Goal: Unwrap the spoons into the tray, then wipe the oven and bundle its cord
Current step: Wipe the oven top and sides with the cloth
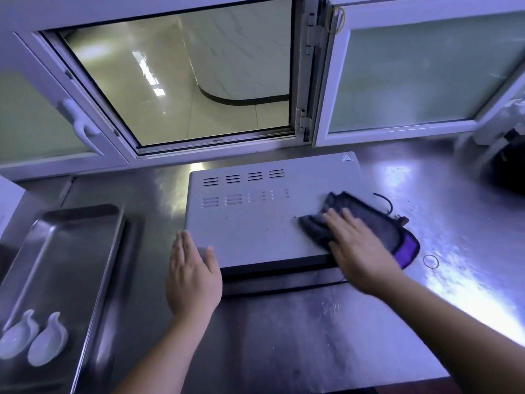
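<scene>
Oven (pixel 255 223) sits mid-surface (pixel 312 336), top panel specked with crumbs. Right hand (pixel 358 245) lies flat, grip wide, pressing dark cloth (pixel 369 220) onto oven's right edge. Left hand (pixel 193 274) rests open at front-left corner. Two white spoons (pixel 34 336) lie unwrapped in tray (pixel 85 251), left. Cord (pixel 386 203) shows behind cloth.
</scene>
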The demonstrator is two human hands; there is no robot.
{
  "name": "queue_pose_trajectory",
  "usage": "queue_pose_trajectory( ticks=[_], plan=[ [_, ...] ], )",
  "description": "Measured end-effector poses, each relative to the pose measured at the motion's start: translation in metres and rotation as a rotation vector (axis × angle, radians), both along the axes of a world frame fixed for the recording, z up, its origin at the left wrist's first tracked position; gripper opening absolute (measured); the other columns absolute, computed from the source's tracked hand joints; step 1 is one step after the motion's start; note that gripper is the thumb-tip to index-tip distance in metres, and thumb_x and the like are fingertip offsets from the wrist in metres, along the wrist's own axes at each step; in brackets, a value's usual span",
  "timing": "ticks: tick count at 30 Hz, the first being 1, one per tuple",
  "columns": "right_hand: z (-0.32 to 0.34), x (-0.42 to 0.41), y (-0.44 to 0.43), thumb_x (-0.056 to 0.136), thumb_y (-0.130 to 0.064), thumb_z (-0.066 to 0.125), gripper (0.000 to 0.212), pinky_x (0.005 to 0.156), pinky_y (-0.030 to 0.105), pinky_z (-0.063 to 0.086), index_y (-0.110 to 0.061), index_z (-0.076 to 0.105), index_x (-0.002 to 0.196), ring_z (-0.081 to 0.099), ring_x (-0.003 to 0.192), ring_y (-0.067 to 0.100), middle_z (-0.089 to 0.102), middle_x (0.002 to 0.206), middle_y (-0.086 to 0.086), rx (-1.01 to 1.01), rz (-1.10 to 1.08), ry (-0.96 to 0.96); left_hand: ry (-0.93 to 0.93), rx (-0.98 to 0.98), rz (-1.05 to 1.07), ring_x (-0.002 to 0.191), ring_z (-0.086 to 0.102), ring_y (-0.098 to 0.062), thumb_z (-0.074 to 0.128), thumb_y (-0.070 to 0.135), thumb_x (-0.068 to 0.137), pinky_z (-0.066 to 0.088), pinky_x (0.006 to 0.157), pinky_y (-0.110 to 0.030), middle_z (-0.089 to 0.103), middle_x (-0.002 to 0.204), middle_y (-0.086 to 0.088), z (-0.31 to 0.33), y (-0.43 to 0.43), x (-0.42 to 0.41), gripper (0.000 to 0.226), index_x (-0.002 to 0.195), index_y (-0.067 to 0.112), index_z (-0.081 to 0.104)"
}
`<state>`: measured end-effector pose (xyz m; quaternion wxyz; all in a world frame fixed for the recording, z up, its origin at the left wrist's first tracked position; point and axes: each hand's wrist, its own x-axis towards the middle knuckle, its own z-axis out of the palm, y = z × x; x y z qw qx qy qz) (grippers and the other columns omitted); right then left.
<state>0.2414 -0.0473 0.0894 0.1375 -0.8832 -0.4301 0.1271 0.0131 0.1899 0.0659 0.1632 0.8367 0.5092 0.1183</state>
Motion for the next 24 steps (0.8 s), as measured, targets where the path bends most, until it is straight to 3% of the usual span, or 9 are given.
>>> queue_pose_trajectory(
  ticks=[3,7,12,15,18,21,24],
  plan=[
    [-0.001,-0.037,0.007,0.105,-0.033,0.027,0.058,0.128,0.036,0.006,-0.024,0.021,0.162,0.002,0.158,0.018,0.011,0.17,-0.009,-0.004,0.232,-0.026,0.005,-0.003,0.0,0.155,0.027,-0.028,0.024,0.049,0.104,0.028,0.123,-0.045,0.022,0.17,-0.009,0.0,0.001,-0.001,0.072,0.163,0.008,0.022],
    [-0.001,-0.031,0.005,0.109,-0.031,0.026,0.055,0.127,0.03,-0.002,-0.03,0.016,0.163,-0.005,0.157,0.007,0.003,0.168,-0.017,-0.005,0.307,-0.064,0.014,-0.005,-0.009,0.155,0.027,-0.027,0.025,0.049,0.103,0.029,0.123,-0.044,0.024,0.17,-0.009,-0.001,0.001,-0.002,0.072,0.162,0.008,0.023],
    [-0.003,-0.001,-0.003,0.108,-0.031,0.03,0.053,0.127,0.035,0.008,-0.029,0.026,0.161,0.006,0.157,0.01,0.016,0.168,-0.014,-0.003,0.065,-0.081,0.01,-0.008,-0.021,0.156,0.025,-0.025,0.015,0.056,0.1,0.029,0.123,-0.045,0.023,0.171,-0.007,-0.001,0.002,-0.004,0.078,0.163,0.01,0.022],
    [-0.004,0.031,0.005,0.106,-0.026,0.035,0.053,0.126,0.038,0.009,-0.029,0.029,0.159,0.013,0.157,0.017,0.022,0.168,-0.01,0.011,-0.131,-0.064,0.015,-0.009,-0.005,0.155,0.026,-0.023,0.023,0.049,0.104,0.034,0.12,-0.046,0.022,0.171,-0.003,-0.002,0.002,-0.005,0.069,0.164,0.013,0.021],
    [-0.007,0.066,0.028,0.107,-0.03,0.028,0.053,0.126,0.043,0.011,-0.028,0.026,0.16,0.011,0.158,0.021,0.019,0.17,-0.007,0.01,-0.241,-0.036,0.014,-0.014,-0.009,0.155,0.026,-0.022,0.024,0.047,0.105,0.033,0.12,-0.044,0.022,0.171,-0.002,-0.002,0.002,-0.007,0.067,0.164,0.015,0.021],
    [-0.005,0.084,0.058,0.107,-0.031,0.024,0.053,0.126,0.046,0.009,-0.022,0.024,0.16,0.01,0.157,0.028,0.016,0.171,-0.003,0.023,-0.294,-0.012,0.023,-0.013,0.007,0.154,0.029,-0.024,0.021,0.048,0.105,0.035,0.118,-0.044,0.022,0.171,-0.002,-0.003,0.001,-0.005,0.068,0.164,0.015,0.021],
    [-0.001,0.066,0.084,0.105,-0.029,0.031,0.054,0.125,0.048,0.012,-0.023,0.027,0.159,0.014,0.156,0.03,0.02,0.17,-0.001,0.022,-0.178,-0.032,0.025,0.007,0.015,0.151,0.034,-0.029,0.016,0.049,0.104,0.036,0.116,-0.044,0.026,0.17,-0.005,-0.004,0.0,-0.002,0.07,0.163,0.012,0.024]
  ],
)
